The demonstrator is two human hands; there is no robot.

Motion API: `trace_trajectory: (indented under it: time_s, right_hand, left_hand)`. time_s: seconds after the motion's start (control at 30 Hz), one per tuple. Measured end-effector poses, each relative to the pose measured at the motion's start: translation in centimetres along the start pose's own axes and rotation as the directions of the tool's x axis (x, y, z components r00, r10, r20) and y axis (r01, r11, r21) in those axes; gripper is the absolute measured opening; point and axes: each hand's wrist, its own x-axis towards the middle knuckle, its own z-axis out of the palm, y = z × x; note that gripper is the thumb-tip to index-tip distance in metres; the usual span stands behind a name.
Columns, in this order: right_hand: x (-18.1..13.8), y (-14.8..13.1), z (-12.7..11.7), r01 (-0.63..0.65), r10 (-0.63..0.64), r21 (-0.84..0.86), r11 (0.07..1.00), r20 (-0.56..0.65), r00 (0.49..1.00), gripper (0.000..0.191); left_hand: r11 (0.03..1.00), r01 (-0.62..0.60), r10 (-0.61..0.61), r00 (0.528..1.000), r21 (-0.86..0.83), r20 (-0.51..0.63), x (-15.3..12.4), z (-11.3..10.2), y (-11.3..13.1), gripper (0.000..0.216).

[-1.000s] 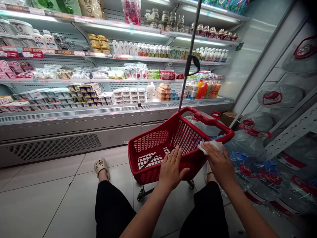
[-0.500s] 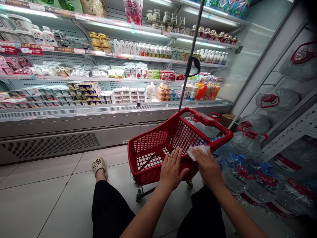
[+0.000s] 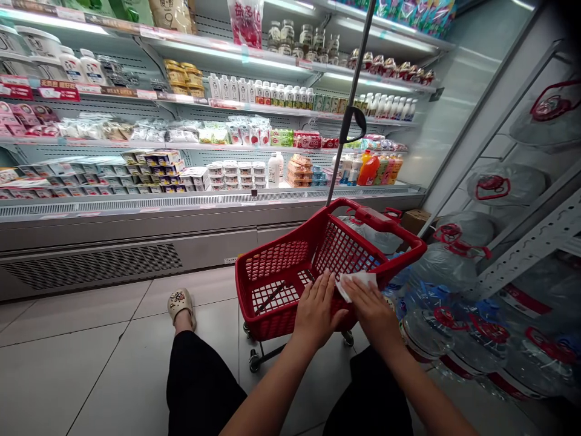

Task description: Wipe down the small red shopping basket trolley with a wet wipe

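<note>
- Our right hand lies flat on a white wipe, fingers held together and stretched out, pressing the wipe against the near rim of the red shopping basket. It does not pinch the wipe; the palm and fingers only cover it from above.
- The wipe sits on the near right part of the rim. Most of it shows beyond our fingertips, toward the far side of the basket and a little to the left.
- Our left hand rests on the same rim, just beside the right hand and on its left. Its fingers are slightly spread and point forward over the mesh wall, and the thumb reaches toward the right hand.
- The two hands are close, and the thumb of the left one is almost at the edge of the wipe. The right hand is the one nearer to it, because it already touches it.
- The long axis of the rim runs from lower left up to the right, toward the red handle, and the wipe lies along this line.
- The basket stands on small wheels on the tiled floor, between our knees and the chilled shelves. It is empty inside.
- Large water bottles lie just to the right of the basket.
</note>
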Motion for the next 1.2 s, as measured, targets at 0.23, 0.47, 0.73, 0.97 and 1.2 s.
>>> trace_trajectory:
  time_s: [0.23, 0.47, 0.73, 0.97, 1.2]
  right_hand:
    - [-0.4, 3.1, -0.6, -0.108, 0.107, -0.007, 0.994, -0.063, 0.992, 0.061]
    - [0.5, -2.6, 1.4, -0.046, 0.047, 0.050, 0.998, -0.025, 0.999, 0.065]
    - [-0.3, 1.9, 0.6, -0.152, 0.153, 0.022, 0.988, -0.095, 0.984, 0.062]
    - [-0.1, -2.9, 2.1, -0.011, 0.011, 0.102, 0.995, -0.002, 1.000, 0.066]
    - [-0.2, 2.0, 1.3, -0.122, 0.125, 0.048, 0.991, -0.055, 0.991, 0.066]
  left_hand:
    - [0.998, 0.009, -0.009, 1.000, 0.067, 0.000, -1.4, -0.9, -1.0, 0.081]
    - [0.997, 0.030, -0.030, 1.000, 0.076, 0.001, -2.8, -1.0, -1.1, 0.081]
    - [0.996, 0.014, -0.016, 1.000, 0.085, 0.026, -2.2, -0.8, -0.9, 0.077]
    - [0.995, 0.038, -0.041, 0.999, 0.095, 0.022, -2.3, -0.7, -0.5, 0.080]
    - [0.993, 0.034, -0.039, 0.999, 0.115, 0.036, -2.1, -0.9, -0.8, 0.079]
